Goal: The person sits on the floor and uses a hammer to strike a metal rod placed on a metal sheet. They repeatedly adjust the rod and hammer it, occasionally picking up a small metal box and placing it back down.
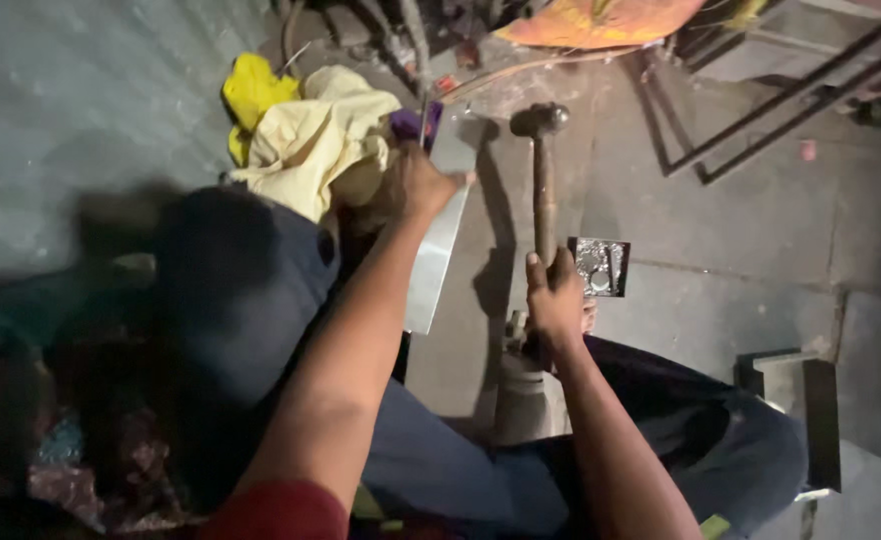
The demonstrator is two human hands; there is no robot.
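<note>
Head view, looking down. I see my left hand [423, 185] in the upper middle of the frame, fingers wrapped over the upper edge of a flat metal sheet [441, 235], holding it. The sheet runs as a long pale strip from the hand down toward the centre of the frame, its lower end just beside my left knee.

My right hand [553, 300] sits at centre frame, fingers closed firmly round the wooden handle of a hammer [543, 170]. The hammer points up the frame, its dark metal head at the top, just right of the sheet's upper end and apart from it. Its shadow falls on the floor between handle and sheet.

Just right of the right hand, a small square metal tray [601, 267] lies on the concrete floor [741, 230], with shiny round pieces inside; I cannot tell what they are.

Upper left of the left hand, a heap of yellow cloth [306, 135] lies touching my dark trouser leg. A dark metal frame [761, 110] crosses the upper right. A grey block [796, 400] stands at the lower right, near my right leg.
</note>
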